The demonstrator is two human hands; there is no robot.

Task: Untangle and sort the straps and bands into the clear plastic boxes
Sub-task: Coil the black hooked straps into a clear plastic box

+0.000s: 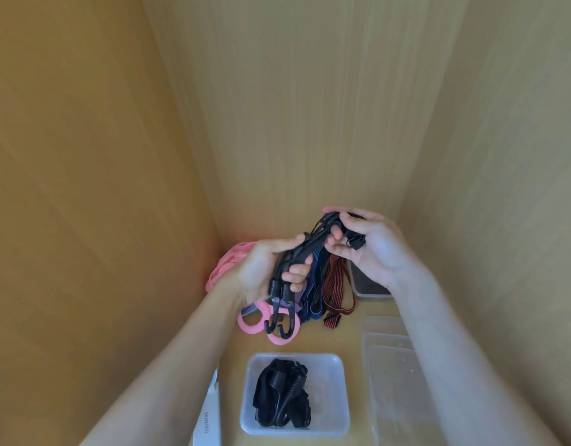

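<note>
Left hand (261, 272) gripped black hooked cords (305, 249) near the hooks, right hand (371, 249) pinched their 1 o'clock end, held above strap pile (337, 284), likely teasing apart for 6 o'clock clear box (297, 356).

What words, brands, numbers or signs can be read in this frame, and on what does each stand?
"MINISO": grey letters running sideways on the flat white package at the lower left, beside the clear plastic box holding black straps.
No other text, number or sign can be made out anywhere in the view.
</note>
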